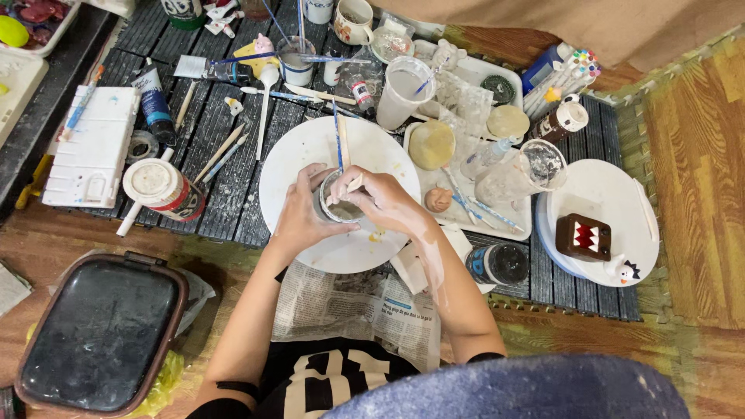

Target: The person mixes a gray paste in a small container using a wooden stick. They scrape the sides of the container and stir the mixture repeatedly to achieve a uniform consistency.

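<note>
My left hand (pixel 299 217) wraps around a small grey cup (pixel 338 203) and holds it over a round white plate (pixel 310 155). My right hand (pixel 384 198) grips a flat wooden stick (pixel 344 151) whose lower end dips into the cup; a thin blue-handled brush (pixel 337 140) also rises from between the hands. Pale residue coats my right forearm. The cup's contents look greyish and wet.
A dark slatted mat (pixel 225 178) carries paint tubes, brushes, cups and a white tray (pixel 497 225). A lidded jar (pixel 159 188) lies to the left, a white house-shaped block (pixel 93 147) beyond it. To the right stand a brown toothed figure (pixel 583 237) on a plate and a black jar (pixel 497 264). Newspaper (pixel 365 302) covers my lap.
</note>
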